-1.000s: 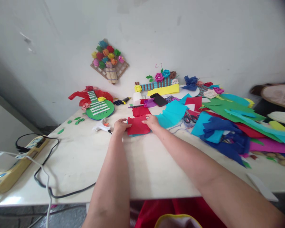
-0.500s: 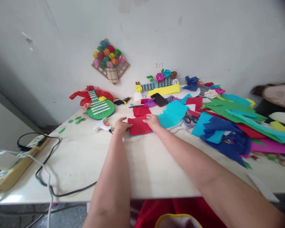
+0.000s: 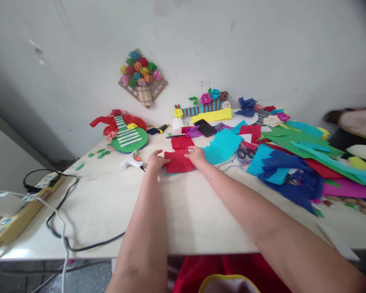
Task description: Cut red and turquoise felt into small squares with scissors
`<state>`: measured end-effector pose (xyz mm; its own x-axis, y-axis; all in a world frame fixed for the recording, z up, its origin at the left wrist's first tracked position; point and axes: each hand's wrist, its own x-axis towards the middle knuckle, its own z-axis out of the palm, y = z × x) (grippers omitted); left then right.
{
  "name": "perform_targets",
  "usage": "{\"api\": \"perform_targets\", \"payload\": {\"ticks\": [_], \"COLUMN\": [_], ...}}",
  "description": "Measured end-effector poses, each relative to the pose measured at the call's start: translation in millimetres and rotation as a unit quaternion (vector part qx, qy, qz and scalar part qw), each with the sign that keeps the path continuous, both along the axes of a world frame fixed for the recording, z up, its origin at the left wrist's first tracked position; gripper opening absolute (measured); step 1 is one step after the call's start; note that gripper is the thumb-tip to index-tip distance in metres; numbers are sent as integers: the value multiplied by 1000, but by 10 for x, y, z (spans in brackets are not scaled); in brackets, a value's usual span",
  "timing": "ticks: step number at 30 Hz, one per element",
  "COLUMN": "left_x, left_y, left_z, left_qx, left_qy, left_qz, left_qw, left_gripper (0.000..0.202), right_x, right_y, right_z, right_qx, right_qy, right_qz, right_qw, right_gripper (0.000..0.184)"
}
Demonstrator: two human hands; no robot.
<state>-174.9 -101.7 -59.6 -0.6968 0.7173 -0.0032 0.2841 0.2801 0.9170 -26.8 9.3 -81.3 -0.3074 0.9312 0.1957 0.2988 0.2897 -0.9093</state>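
Note:
A square of red crepe paper lies on the table in front of me, with a thin blue edge showing under its lower side. My left hand grips its left edge, the thumb over the red surface. On the opposite edge, my right hand has hold of the paper near its upper right corner, partly covering it. Just behind lies a second red piece. To the right of my right hand stretches a creased sheet of turquoise crepe paper. A white glue gun rests left of my left hand.
Scissors lie beyond the turquoise sheet, beside a heap of coloured paper. A green paper guitar, cut leaves and pliers are at the back left. A power strip with cables occupies the left edge.
Both hands stay on the red crepe paper, with almost no movement. The whole view has shifted very slightly.

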Motion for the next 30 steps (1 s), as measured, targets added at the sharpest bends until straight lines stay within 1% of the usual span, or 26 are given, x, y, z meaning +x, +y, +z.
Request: {"api": "perform_targets", "payload": {"ticks": [4, 8, 10, 13, 16, 20, 24, 30], "left_x": [38, 57, 61, 61, 53, 34, 15, 14], "left_y": [-21, -37, -42, -43, -42, -44, -50, -51], "left_z": [53, 80, 77, 59, 42, 26, 14, 13], "left_qx": [-9, -6, 6, 25, 35, 44, 53, 46], "left_qy": [28, 46, 50, 49, 41, 32, 43, 56], "left_qz": [8, -17, -42, -71, -76, -87, -107, -113], "left_qw": [1000, 999, 998, 996, 996, 995, 992, 991], "left_gripper": [71, 70, 69, 68, 70, 73, 61, 45], "right_x": [-1, -7, -8, 2, 30, 83, 123, 146], "right_y": [1, -4, -18, -53, -93, -151, -212, -272], "right_z": [-1, -3, 6, 35, 70, 111, 147, 180], "right_qx": [6, 22, 38, 64, 100, 147, 142, 148], "right_qy": [-3, -37, -57, -75, -99, -164, -231, -275], "right_qz": [6, 7, 5, -1, -9, -18, -21, -3], "right_qw": [1000, 999, 998, 995, 990, 975, 962, 950], "right_gripper": [43, 48, 47, 41, 36, 38, 41, 42]}}
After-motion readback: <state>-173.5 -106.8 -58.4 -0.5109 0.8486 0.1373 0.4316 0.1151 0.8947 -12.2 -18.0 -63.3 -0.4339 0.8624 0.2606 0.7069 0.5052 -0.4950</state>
